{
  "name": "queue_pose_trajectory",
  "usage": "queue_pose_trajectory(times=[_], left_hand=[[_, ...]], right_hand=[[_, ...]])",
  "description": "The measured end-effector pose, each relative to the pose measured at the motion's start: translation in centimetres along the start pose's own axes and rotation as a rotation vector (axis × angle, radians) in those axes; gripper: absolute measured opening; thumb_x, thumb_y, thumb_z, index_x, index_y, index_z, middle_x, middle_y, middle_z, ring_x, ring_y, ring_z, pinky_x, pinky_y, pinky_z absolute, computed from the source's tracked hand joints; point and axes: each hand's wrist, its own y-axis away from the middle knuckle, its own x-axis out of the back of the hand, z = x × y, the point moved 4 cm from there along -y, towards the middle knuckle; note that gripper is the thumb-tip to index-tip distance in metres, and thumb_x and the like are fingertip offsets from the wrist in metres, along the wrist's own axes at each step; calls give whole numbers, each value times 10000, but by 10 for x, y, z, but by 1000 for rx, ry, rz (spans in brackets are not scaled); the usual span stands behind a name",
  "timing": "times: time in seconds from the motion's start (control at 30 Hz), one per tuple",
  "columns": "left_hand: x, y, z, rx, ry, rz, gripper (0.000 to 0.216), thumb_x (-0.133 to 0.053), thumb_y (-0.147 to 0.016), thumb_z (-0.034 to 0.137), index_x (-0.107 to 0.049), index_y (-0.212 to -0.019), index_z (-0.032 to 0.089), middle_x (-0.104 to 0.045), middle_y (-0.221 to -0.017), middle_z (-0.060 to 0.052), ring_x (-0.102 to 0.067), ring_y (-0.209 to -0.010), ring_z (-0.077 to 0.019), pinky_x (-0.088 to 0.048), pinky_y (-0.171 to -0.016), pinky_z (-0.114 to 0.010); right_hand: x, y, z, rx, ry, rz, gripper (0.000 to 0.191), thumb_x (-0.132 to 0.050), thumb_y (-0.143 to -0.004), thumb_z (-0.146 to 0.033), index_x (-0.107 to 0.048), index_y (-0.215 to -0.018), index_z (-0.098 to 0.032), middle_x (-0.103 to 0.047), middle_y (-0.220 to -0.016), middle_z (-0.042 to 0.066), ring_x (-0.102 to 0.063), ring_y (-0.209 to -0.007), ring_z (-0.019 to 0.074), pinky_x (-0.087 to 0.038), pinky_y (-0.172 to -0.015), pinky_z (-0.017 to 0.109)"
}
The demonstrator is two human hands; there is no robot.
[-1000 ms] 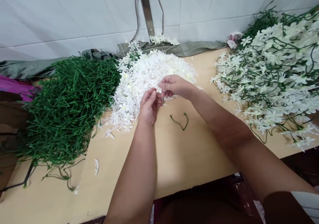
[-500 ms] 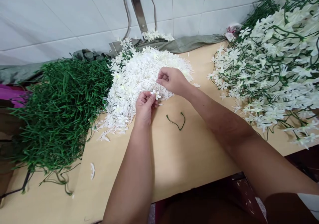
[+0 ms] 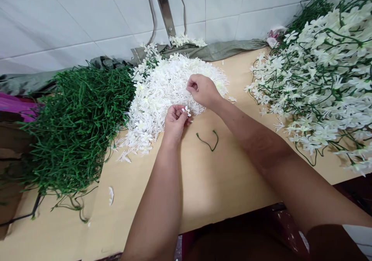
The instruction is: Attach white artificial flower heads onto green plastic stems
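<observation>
Between thumb and fingers, my left hand pinches a small white artificial flower at the near edge of a heap of white flower pieces. My right hand hovers over that heap, to the right of and a little beyond the left one. Its thumb and fingertips are pressed together, and whatever they hold is too small or hidden to make out. On the table just in front of the hands lies a curved green stem.
Green plastic stems are piled at the left. Assembled white flowers on green stems form a large mound on the right. A loose white piece lies on the wooden table. Behind stand a tiled wall and a metal post.
The whole view has shifted slightly, so the table contents appear a bit further right. My right hand's fingers look more tightly closed; my left hand still holds the flower.
</observation>
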Motion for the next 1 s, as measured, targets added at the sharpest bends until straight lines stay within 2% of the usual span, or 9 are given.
queue_pose_trajectory(times=[0.17,0.37,0.5,0.63,0.7,0.8,0.9,1.0], left_hand=[[0,0,0,12,-2,-6,276,-851,-660,213,-586,-736,192,-588,-548,59,-525,-456,-68,-410,-453,-186],[0,-1,-1,21,19,12,271,-848,-692,226,-580,-706,189,-583,-543,52,-494,-446,-68,-386,-450,-192],[0,-1,-2,27,27,5,282,-858,-689,278,-590,-704,190,-571,-506,57,-478,-430,-63,-376,-445,-185],[0,-1,-2,17,29,6,275,-870,-671,295,-619,-693,183,-589,-544,47,-502,-448,-61,-370,-439,-184],[1,-1,-2,22,33,5,236,-862,-683,285,-657,-712,172,-609,-586,31,-521,-472,-62,-379,-448,-189],[2,-2,-3,24,23,15,185,-846,-707,266,-702,-755,160,-615,-600,20,-517,-483,-62,-387,-457,-193],[3,-3,-2,-2,26,48,193,-857,-689,250,-707,-775,165,-615,-581,28,-509,-469,-62,-388,-451,-193],[4,-4,-1,-40,31,99,236,-874,-651,248,-699,-787,168,-617,-559,42,-534,-471,-65,-407,-449,-180]], right_hand=[[2,-1,2,-83,-249,32,180,-528,-844,-33,-513,-772,-197,-552,-719,-3,-531,-706,131,-479,-723,293],[-3,4,-3,-247,-623,-165,245,-572,-822,39,-488,-830,-191,-459,-621,-70,-485,-562,89,-472,-579,243],[2,8,-6,-278,-692,-212,224,-636,-830,21,-522,-780,-166,-517,-564,-63,-498,-513,62,-437,-513,196],[3,9,-8,-261,-760,-202,246,-775,-789,-109,-541,-728,-153,-582,-586,-47,-490,-484,35,-397,-472,169],[2,9,-8,-259,-777,-196,240,-790,-781,-136,-557,-726,-150,-583,-579,-45,-476,-478,37,-385,-470,174],[2,10,-6,-250,-749,-216,111,-678,-848,-76,-614,-779,-135,-570,-574,-44,-458,-497,51,-383,-500,193],[8,12,-11,-158,-617,-324,136,-596,-842,-7,-669,-858,-121,-556,-586,-45,-455,-553,67,-402,-571,219],[18,17,-19,-74,-427,-400,150,-609,-803,-5,-673,-889,-110,-567,-638,-33,-471,-616,78,-414,-641,244]])
